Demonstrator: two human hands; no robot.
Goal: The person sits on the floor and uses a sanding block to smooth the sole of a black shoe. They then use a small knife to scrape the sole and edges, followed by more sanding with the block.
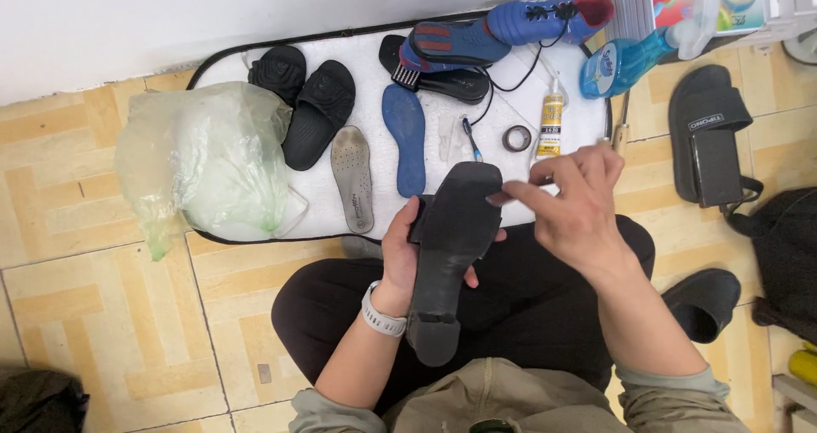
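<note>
Nearest the lens, a black shoe [451, 246] is held sole-up over the lap, heel toward the wearer and toe toward a white mat [340, 203] on the tiled floor.

Left to right, the scene is laid out as follows. A crumpled translucent plastic bag [204, 156] is seen at the mat's left end. Beside it lie two black slides [306, 101], then a grey insole [352, 178] and a blue insole [405, 139]. The left hand [404, 259] is wrapped around the shoe's waist from beneath — fingers closed in a firm grip, thumb on the near edge. At the toe edge the right hand [574, 203] is applied, index finger and thumb pinched together on the rim of the sole; whether anything small is held between them cannot be told. Behind that hand a glue tube [551, 122] and a small roll of tape [516, 138] are seen on the mat, with blue sports shoes [502, 29] and a blue bottle [617, 63] farther back. A black sandal [706, 131] rests on the tiles at far right.

The step in hand is judged to be work on the sole's front edge — pressing or picking at it. The next move would call for a steady left-hand grip and fine fingertip pressure along the rim.
</note>
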